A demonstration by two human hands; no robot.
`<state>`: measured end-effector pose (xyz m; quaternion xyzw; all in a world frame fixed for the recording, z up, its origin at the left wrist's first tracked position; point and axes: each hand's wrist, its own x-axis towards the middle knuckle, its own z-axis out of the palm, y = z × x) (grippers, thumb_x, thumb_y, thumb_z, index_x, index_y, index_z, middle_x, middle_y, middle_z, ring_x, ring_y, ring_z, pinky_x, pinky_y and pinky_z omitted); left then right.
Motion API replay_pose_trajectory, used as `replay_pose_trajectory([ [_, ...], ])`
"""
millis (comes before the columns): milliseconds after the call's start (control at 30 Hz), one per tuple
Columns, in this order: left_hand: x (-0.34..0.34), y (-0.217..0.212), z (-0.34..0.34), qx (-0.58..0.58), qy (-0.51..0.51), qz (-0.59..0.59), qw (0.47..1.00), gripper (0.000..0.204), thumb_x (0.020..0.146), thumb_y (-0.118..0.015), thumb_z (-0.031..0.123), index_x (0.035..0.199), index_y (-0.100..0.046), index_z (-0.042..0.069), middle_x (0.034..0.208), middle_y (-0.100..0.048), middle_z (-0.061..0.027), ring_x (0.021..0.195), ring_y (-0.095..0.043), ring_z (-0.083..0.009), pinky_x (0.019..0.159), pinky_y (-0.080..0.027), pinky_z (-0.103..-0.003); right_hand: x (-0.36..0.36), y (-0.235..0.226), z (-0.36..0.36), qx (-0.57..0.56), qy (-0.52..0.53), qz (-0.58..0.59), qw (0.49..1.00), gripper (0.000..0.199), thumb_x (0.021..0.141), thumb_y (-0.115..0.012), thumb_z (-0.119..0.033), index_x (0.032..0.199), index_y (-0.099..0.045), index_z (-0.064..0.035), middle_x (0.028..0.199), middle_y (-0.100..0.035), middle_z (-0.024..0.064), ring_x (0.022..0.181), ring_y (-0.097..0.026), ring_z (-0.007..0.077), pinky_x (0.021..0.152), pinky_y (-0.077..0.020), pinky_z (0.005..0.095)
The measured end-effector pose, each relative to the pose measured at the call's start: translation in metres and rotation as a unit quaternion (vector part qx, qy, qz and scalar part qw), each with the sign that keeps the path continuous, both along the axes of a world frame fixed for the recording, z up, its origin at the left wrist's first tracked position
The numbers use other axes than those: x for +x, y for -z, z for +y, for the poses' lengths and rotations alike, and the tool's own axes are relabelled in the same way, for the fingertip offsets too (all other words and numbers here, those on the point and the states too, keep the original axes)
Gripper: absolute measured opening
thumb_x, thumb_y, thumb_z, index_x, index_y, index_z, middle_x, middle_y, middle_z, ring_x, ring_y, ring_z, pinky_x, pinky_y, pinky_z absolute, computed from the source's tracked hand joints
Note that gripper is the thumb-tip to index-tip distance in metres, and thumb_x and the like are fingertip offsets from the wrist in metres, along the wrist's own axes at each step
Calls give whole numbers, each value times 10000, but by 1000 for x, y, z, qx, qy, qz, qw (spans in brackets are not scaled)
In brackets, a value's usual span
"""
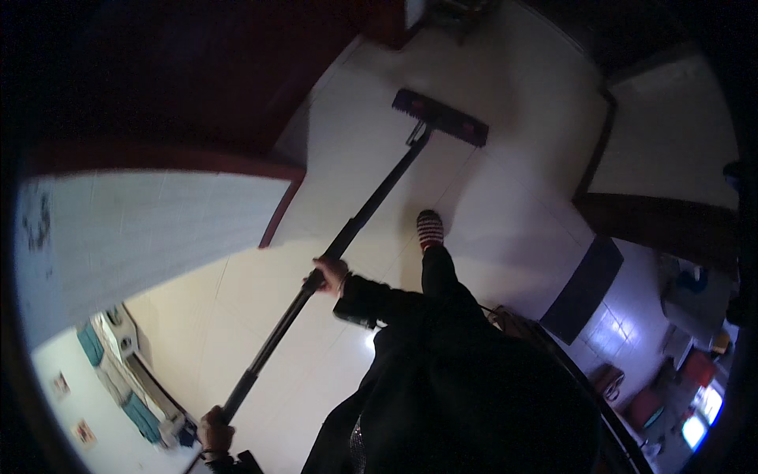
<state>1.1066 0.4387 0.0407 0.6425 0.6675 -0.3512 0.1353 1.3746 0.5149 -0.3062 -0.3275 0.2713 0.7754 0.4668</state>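
Observation:
A long-handled flat mop (440, 117) with a dark rectangular head and a fringed edge rests on the pale tiled floor ahead of me. Its black pole runs diagonally from the head down to the lower left. My right hand (332, 275) is wrapped round the middle of the pole, its dark sleeve reaching across from my body. Near the top end of the pole, my left hand (215, 430) grips it at the lower left. One foot of mine in a striped sock or slipper (429, 227) stands on the floor behind the mop head.
A white wall (158, 237) with dark red trim juts in from the left, and another low wall section (663, 130) stands at the right. A dark mat (584, 288) lies right of me. Furniture with teal and beige cloths (118, 375) lines the lower left; assorted items and a bright screen (695, 430) fill the lower right.

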Motion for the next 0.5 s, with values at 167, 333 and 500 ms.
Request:
replay_pose_trajectory([
  [167, 176, 68, 68, -69, 95, -134, 984, 384, 552, -663, 158, 846, -433, 69, 672, -556, -141, 665, -539, -348, 552, -428, -431, 197, 69, 84, -21, 81, -137, 987, 196, 729, -566, -153, 790, -440, -16, 702, -501, 146, 558, -533, 293, 510, -484, 450],
  [333, 260, 93, 88, -102, 43, -184, 977, 345, 606, -621, 151, 854, -400, 58, 682, -558, -155, 678, -543, -345, 583, -427, -445, 292, 65, 110, -37, 13, -270, 962, 257, 715, -585, -195, 853, -415, -59, 673, -459, 111, 563, -529, 257, 515, -501, 443],
  [500, 222, 98, 76, -144, 10, -179, 973, 361, 589, -634, 144, 852, -403, 58, 686, -557, -156, 687, -541, -352, 577, -428, -439, 251, 74, 94, -49, -19, -303, 951, 266, 732, -565, -224, 888, -416, -68, 693, -478, 113, 582, -553, 259, 513, -506, 420],
])
